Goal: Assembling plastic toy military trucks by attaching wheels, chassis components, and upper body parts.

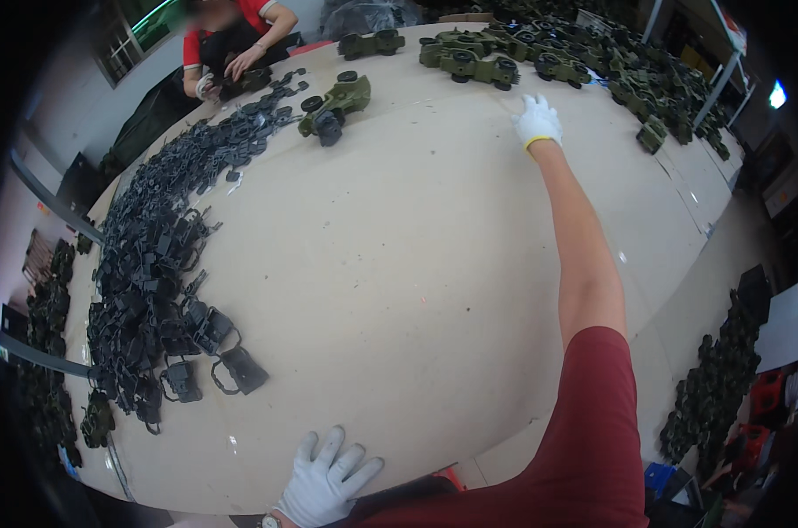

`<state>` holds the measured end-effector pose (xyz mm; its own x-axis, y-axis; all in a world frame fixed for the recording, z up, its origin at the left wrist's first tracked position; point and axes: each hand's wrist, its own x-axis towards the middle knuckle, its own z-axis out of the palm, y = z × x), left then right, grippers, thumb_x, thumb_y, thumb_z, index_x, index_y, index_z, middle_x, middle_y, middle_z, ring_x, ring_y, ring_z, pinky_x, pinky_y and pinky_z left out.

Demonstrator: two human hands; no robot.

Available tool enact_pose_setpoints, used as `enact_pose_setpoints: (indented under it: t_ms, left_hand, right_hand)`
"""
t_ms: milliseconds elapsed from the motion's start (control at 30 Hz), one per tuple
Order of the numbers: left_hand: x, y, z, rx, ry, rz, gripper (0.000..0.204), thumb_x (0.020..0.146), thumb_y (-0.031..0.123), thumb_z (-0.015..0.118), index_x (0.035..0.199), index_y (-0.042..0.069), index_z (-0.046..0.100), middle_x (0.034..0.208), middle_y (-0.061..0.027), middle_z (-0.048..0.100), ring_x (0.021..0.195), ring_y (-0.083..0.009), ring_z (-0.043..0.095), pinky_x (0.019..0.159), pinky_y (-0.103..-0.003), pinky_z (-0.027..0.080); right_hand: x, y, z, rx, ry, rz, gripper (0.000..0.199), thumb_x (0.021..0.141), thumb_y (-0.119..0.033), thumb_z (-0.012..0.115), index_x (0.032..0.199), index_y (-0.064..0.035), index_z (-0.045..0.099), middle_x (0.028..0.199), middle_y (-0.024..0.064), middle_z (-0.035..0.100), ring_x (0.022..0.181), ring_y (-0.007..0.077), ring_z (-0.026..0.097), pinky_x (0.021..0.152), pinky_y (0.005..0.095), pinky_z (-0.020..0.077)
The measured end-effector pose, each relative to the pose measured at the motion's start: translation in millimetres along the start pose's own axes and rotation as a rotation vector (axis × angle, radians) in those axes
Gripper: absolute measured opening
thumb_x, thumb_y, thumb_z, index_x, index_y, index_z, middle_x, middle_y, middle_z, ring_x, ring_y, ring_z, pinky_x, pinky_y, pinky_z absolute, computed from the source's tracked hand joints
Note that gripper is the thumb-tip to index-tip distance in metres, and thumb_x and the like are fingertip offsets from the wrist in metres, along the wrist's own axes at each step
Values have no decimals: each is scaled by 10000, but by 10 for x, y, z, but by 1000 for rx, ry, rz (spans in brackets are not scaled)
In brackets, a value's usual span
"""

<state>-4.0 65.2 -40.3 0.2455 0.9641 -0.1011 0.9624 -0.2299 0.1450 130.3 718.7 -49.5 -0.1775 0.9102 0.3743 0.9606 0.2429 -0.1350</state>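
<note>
My right hand [536,120], in a white glove, is stretched far across the pale table [417,264], fingers apart, just short of a green toy vehicle [474,65] in a row of several. It holds nothing. My left hand [327,480], also gloved, rests flat with fingers spread on the near table edge. Another green toy vehicle [336,106] lies on its own toward the far left, tilted with black wheels showing.
A long heap of black plastic parts [157,255] runs down the table's left side. A person in a red shirt [232,40] handles parts at the far left corner. More green toy vehicles [654,88] pile at the far right and on the floor [716,387].
</note>
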Motion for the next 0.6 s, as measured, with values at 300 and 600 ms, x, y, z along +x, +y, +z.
enact_pose_setpoints:
  t_ms: [300,600]
  left_hand:
    - [-131,-129,252,142,20,49,458,821,304,660,1269,390,614,1165,17,549,1175,-284,542,976,-579,369]
    - [-140,-97,244,110,-62,31,457,842,417,681,1293,458,617,1196,93,550,1174,-219,554,964,-550,377]
  right_hand:
    - [1377,-469,632,-247,40,-27,633,966,-171,431,1580,-249,297,1690,-20,125,1529,360,190,1127,528,384]
    - [1574,-523,858,-263,-74,-104,726,935,-138,451,1603,-283,205,1663,-11,224,1502,342,268,1130,490,398]
